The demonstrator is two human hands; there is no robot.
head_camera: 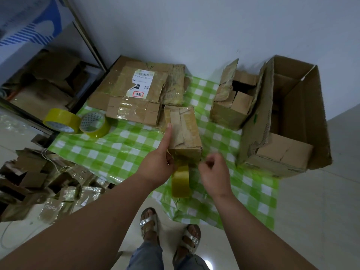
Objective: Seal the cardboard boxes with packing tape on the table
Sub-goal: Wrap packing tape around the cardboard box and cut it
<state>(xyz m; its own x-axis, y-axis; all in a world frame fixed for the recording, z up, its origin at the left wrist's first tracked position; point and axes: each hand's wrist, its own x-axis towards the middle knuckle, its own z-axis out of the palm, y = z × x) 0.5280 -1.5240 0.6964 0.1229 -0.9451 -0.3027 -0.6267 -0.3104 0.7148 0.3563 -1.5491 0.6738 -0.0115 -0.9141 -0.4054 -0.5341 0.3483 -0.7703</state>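
Left hand (157,164) extended, right hand (213,172) curled.
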